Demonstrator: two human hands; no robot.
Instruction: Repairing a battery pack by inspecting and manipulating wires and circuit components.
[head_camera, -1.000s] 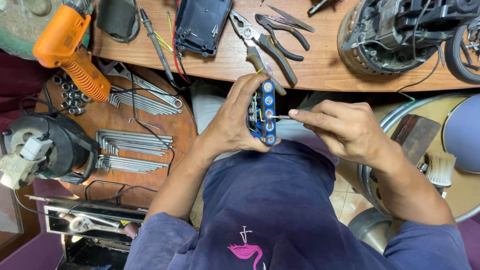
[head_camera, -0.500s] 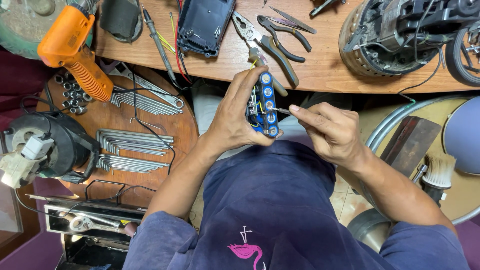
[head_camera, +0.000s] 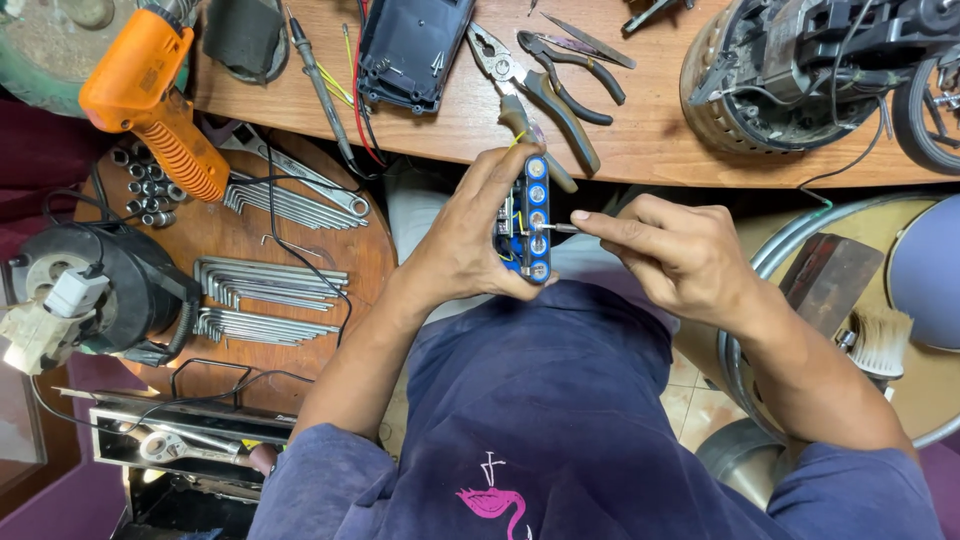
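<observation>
The left hand (head_camera: 470, 240) gripped a blue battery pack (head_camera: 530, 220) — the right hand (head_camera: 680, 255) pinched a thin metal tool (head_camera: 562, 228) against it. Pliers (head_camera: 540, 85) lay on the bench (head_camera: 640, 140) just beyond.

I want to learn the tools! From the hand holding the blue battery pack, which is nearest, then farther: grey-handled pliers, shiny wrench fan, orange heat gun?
1. Grey-handled pliers, on the bench just above the left hand.
2. Shiny wrench fan, left, on the round table.
3. Orange heat gun, far upper left.

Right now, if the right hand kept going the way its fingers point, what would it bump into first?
The right hand points left, pinching a thin metal tool. Straight on, it would likely meet the blue battery pack held upright in the left hand; the tool's tip already seems to touch it.
</observation>
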